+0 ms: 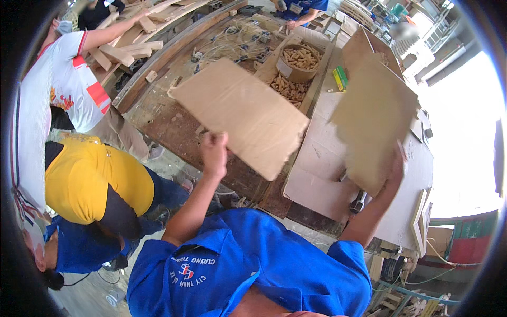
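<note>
My left hand [215,154] is closed on the near edge of a flat brown cardboard sheet [243,113], which I hold tilted above the workbench. At the right, my right hand [395,165] grips a second cardboard piece [376,113] with an uneven left edge; hand and piece are smeared by motion. Below that piece lies a pale board-covered tabletop [322,164]. A metal-ended tool [357,203] rests near my right forearm, partly hidden.
Beyond the sheets stand a round tub of wooden dowels [300,61], loose dowels [289,91] and a green-yellow box [340,78]. Hoses and fittings [237,42] cover the far bench. Co-workers, one in a yellow shirt [100,177], crowd the left; another person [300,11] works opposite.
</note>
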A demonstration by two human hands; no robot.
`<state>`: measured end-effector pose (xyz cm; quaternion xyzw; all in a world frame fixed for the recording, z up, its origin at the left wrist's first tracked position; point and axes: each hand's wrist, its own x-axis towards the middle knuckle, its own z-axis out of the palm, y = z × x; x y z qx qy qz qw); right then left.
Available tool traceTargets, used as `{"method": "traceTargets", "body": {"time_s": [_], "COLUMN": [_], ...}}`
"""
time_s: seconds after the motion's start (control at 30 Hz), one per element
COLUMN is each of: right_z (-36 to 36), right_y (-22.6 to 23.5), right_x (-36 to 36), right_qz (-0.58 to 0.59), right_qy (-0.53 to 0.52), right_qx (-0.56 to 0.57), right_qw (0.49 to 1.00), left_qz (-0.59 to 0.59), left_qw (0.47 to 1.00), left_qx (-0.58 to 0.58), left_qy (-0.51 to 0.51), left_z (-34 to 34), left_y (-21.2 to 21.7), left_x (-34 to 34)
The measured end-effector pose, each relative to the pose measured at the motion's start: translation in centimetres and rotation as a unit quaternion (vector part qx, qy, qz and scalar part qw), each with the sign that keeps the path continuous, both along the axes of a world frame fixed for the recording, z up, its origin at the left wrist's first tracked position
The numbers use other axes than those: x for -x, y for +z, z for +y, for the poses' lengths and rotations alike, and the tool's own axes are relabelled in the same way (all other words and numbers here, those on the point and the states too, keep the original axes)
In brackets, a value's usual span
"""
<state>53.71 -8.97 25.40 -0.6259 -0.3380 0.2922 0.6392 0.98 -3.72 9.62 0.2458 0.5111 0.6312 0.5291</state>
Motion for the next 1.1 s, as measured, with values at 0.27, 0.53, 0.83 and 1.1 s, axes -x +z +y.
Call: {"method": "traceTargets", "body": {"time_s": [0.27,0.53,0.83,1.1], "right_z": [-0.3,2.3,4.9,6.9], "right_y": [-1.2,-10.0,-15.9,-23.3], "right_x": [4.5,34.9,42.7,43.4], "right_qz": [-0.052,0.118,0.366,0.274], "right_qy": [-0.042,0.196,0.254,0.333], "right_qx": [-0.161,-0.008,0.166,0.330], "right_qw": [0.985,0.973,0.880,0.840], "left_qz": [0.024,-0.208,-0.160,-0.119], "left_qw": [0.867,0.894,0.979,0.967], "left_qx": [-0.039,-0.082,0.070,0.133], "left_qy": [-0.497,-0.387,0.108,0.185], "left_z": [2.3,-1.5,-0.4,1.2], "left_y": [1.3,0.6,-8.9,-12.0], "left_x": [-11.8,-0.3,17.8,21.8]}}
